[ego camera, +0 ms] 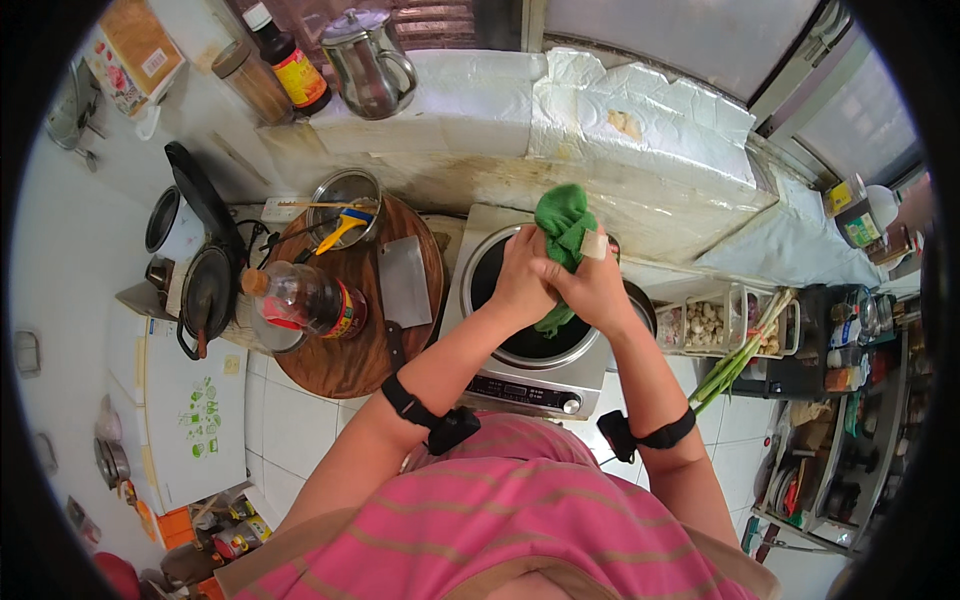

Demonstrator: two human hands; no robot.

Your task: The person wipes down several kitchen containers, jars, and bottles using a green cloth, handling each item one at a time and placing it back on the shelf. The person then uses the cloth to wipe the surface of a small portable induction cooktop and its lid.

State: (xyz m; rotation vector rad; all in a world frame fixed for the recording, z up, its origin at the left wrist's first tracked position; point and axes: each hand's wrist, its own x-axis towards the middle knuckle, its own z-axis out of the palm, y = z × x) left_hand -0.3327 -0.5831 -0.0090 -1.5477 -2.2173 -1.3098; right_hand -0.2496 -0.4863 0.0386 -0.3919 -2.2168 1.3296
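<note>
A bunched, twisted green cloth (564, 212) is squeezed between my two hands above the stove. My left hand (525, 274) grips it from the left, its fingers against the folds. From the right, my right hand (592, 281) closes around the same cloth, with a pale patch on the back of that hand. One end of the cloth rises past my fingers and another hangs below them. Under my hands sits an induction cooker (480, 360) with a round dark cooking surface (517, 341) inside a metal ring. Its control panel faces me.
Left of the cooker, a round wooden board (322, 375) bears a cleaver (405, 281), a dark sauce bottle (330, 304) and a metal pot (379, 184) holding a yellow-handled brush (341, 229). Baskets of garlic (703, 326) and green onions (742, 356) stand right. A foil-covered ledge (465, 90) runs behind.
</note>
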